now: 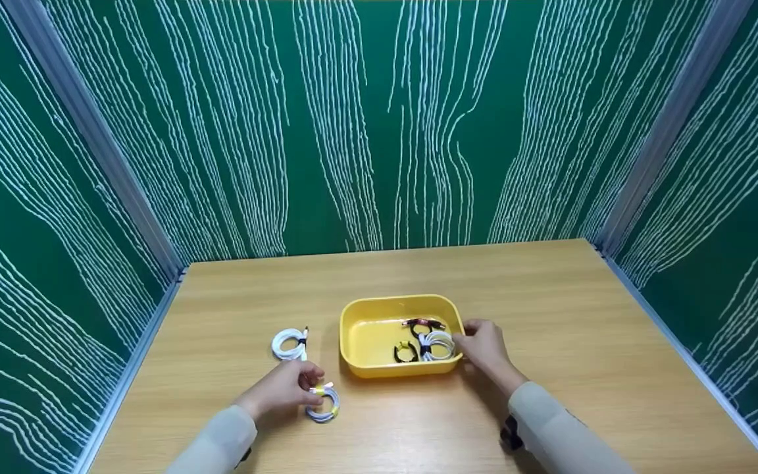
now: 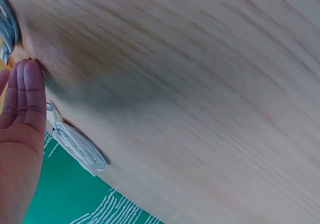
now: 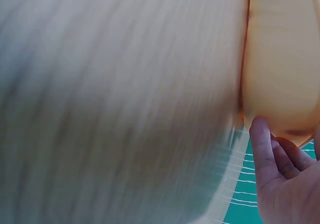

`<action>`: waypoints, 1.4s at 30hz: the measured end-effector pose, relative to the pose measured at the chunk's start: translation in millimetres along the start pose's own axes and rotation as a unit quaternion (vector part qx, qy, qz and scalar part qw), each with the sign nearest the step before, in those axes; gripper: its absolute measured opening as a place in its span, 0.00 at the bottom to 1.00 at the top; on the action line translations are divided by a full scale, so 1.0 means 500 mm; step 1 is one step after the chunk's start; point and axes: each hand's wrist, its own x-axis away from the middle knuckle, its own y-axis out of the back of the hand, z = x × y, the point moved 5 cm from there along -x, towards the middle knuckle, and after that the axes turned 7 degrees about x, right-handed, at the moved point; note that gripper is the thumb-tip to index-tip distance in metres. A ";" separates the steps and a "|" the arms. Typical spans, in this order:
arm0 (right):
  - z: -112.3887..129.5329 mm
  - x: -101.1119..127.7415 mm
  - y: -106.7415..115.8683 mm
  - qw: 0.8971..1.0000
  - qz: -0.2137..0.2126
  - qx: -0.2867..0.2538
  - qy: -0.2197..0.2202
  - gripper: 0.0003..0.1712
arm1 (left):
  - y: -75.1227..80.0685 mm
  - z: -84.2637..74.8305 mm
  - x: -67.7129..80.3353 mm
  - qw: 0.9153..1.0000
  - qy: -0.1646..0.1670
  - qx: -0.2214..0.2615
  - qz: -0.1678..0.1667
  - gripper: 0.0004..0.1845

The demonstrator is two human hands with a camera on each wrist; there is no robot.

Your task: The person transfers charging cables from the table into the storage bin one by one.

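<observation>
A yellow tray [image 1: 360, 363] sits mid-table holding a white coiled cable [image 1: 437, 345], a black one [image 1: 406, 353] and a dark red one [image 1: 422, 323]. My right hand [image 1: 482, 347] holds the tray's right rim; in the right wrist view its fingers [image 3: 264, 145] curl against the tray's outer wall [image 3: 280, 59]. My left hand [image 1: 283, 388] lies on the table with straight fingers [image 2: 27, 92] touching a white cable with yellow ties [image 1: 324, 403]. Another white coiled cable [image 1: 289, 343] [image 2: 77, 146] lies just beyond that hand.
The wooden table [image 1: 550, 309] is walled on three sides by green panels with white lines [image 1: 379, 131]. Bare wood lies to the right of the tray and behind it. The right wrist view is blurred.
</observation>
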 end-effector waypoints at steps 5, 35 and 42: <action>0.001 0.000 0.000 1.000 0.006 -0.003 -0.003 0.11 | -0.001 0.000 -0.002 1.000 0.006 -0.002 0.001 0.15; -0.001 -0.001 -0.001 1.000 0.008 -0.001 0.000 0.12 | 0.013 -0.017 -0.012 1.000 0.020 -0.007 0.005 0.02; 0.002 -0.001 -0.001 1.000 0.014 -0.006 -0.002 0.11 | 0.046 -0.034 -0.014 1.000 0.006 -0.007 -0.005 0.04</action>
